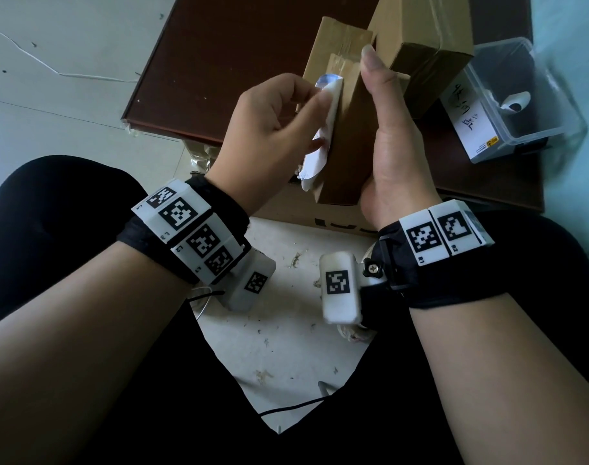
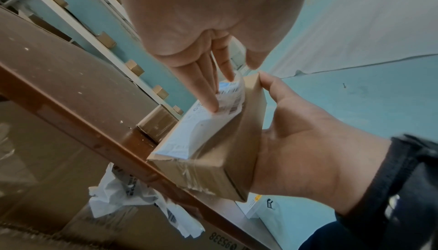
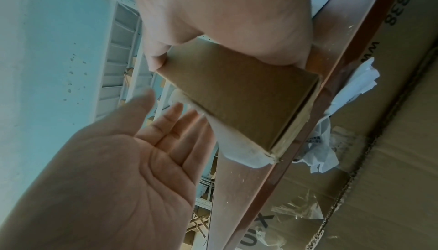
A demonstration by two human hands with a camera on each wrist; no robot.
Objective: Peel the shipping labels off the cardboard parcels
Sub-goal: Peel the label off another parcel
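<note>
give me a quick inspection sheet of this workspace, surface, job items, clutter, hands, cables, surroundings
surface: dark brown table, speckled, low in front of the seated person.
job's things: small cardboard parcel held on edge; white shipping label partly lifted at its far corner; second parcel on the table.
clutter: crumpled white wrapping below the table edge; clear plastic tub beside a white box.
grippers: right hand grips the parcel; left hand, fingers straight, presses on the label.
cables: thin white wire on the floor; black lead near the legs.
surroundings: pale floor, teal wall, large carton.
</note>
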